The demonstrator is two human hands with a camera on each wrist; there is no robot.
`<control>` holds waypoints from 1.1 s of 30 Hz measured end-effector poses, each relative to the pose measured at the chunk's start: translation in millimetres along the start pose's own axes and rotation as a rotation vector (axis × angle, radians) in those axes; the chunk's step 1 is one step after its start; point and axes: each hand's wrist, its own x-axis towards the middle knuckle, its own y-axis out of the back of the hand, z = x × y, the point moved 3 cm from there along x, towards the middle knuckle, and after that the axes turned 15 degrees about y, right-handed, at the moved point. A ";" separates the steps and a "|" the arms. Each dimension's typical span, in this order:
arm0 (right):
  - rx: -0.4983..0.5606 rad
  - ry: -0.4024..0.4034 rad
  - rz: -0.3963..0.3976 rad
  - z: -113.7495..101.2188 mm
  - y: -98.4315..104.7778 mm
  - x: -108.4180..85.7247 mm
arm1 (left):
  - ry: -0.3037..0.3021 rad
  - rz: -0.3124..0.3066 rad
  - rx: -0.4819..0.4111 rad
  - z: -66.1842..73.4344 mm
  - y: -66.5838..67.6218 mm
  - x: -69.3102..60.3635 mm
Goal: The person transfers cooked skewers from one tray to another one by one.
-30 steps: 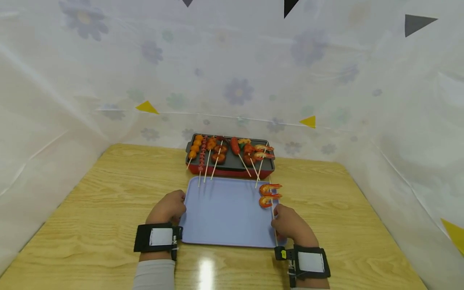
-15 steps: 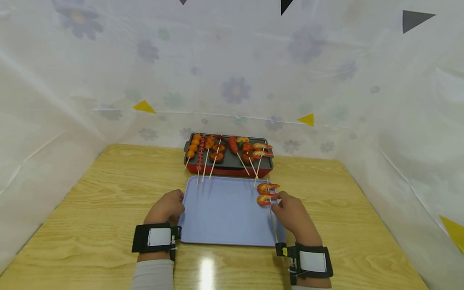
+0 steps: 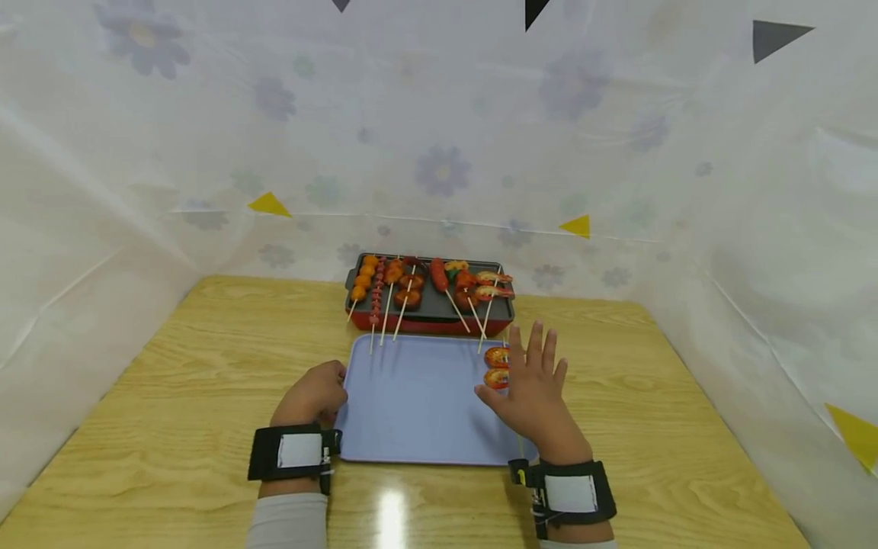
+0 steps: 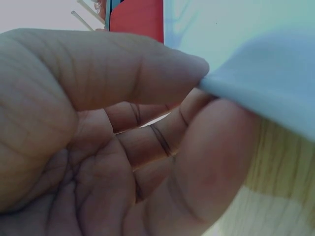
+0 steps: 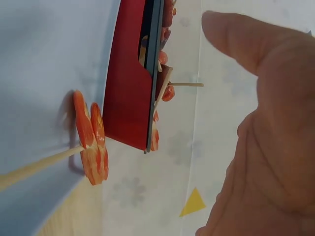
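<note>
A pale blue tray point(image 3: 418, 404) lies on the table. The left hand point(image 3: 312, 395) pinches its left edge; in the left wrist view the thumb and a finger of that hand point(image 4: 133, 132) grip the rim point(image 4: 261, 101). Over the tray's right side the right hand point(image 3: 538, 396) is raised with fingers spread, holding nothing. A shrimp skewer point(image 3: 495, 378) lies on the tray's right part, partly hidden behind that hand. The right wrist view shows the shrimps point(image 5: 91, 142) on their stick, apart from the right hand point(image 5: 266, 113).
Behind the tray stands a red grill point(image 3: 439, 326) with a dark top, carrying several skewers: orange balls point(image 3: 363, 282), a sausage point(image 3: 438, 274), shrimps point(image 3: 494, 293) and others. Their sticks reach over its front edge. A patterned sheet point(image 3: 442, 114) hangs behind and at the sides.
My right hand has let go of the shrimp skewer, risen and spread its fingers over the tray's right side. My left hand keeps its grip on the tray's edge.
</note>
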 end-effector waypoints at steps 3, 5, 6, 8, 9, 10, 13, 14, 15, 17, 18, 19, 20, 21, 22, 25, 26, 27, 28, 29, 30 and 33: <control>-0.003 -0.020 -0.002 -0.2 1.4 -0.8 | 0.000 0.000 0.002 0.4 -0.1 0.3; -0.004 -0.030 0.002 1.4 2.1 -1.0 | 0.004 0.000 0.005 0.2 -0.2 0.6; 0.000 -0.036 0.005 2.4 2.6 -1.1 | 0.004 0.000 0.003 0.2 -0.2 0.6; 0.002 -0.038 0.022 4.6 3.5 -1.5 | 0.006 0.000 0.005 0.4 -0.2 0.4; 0.008 -0.040 0.027 5.5 3.8 -1.7 | 0.006 0.000 0.004 0.6 -0.1 0.3; 0.016 -0.041 0.029 6.3 3.8 -1.9 | 0.004 0.000 0.003 0.7 -0.1 0.3; 0.038 -0.043 0.029 8.3 3.7 -2.2 | 0.006 0.000 0.003 0.8 0.1 0.1; 0.045 -0.041 0.026 8.9 3.6 -2.3 | 0.007 0.001 0.008 1.0 0.2 0.0; 0.050 -0.040 0.023 9.5 3.4 -2.2 | 0.009 0.001 0.010 1.0 0.2 0.1; 0.057 -0.037 0.020 9.9 3.5 -2.0 | 0.014 0.000 0.015 0.8 0.2 0.2; 0.059 -0.036 0.017 9.9 3.5 -1.8 | 0.016 -0.002 0.017 0.7 0.2 0.3; 0.060 -0.037 0.012 10.4 3.4 -1.9 | 0.017 -0.001 0.021 0.5 0.1 0.6; 0.066 -0.042 0.006 10.8 3.4 -2.0 | 0.018 -0.001 0.023 0.3 0.0 0.9; 0.069 -0.046 0.000 10.9 3.4 -2.2 | 0.022 -0.002 0.022 0.0 -0.1 1.0; 0.073 -0.050 -0.005 11.0 3.4 -2.5 | 0.024 -0.003 0.020 -0.4 -0.2 1.1; 0.088 -0.070 -0.024 13.2 2.4 -3.1 | 0.034 -0.005 0.020 -1.5 -0.7 1.5; 0.092 -0.074 -0.026 13.7 2.2 -3.2 | 0.039 -0.006 0.018 -1.6 -0.8 1.5; 0.093 -0.075 -0.026 14.0 2.1 -3.2 | 0.041 -0.007 0.017 -1.5 -0.8 1.3; 0.094 -0.076 -0.027 14.6 1.9 -3.2 | 0.043 -0.007 0.020 -1.3 -0.8 1.4; 0.093 -0.077 -0.027 15.2 1.9 -3.1 | 0.046 -0.007 0.022 -1.1 -0.8 1.5; 0.091 -0.076 -0.026 15.7 2.0 -3.0 | 0.048 -0.005 0.024 -0.7 -0.7 1.4; 0.094 -0.072 -0.023 15.9 2.8 -2.6 | 0.045 -0.008 0.023 0.4 0.2 0.5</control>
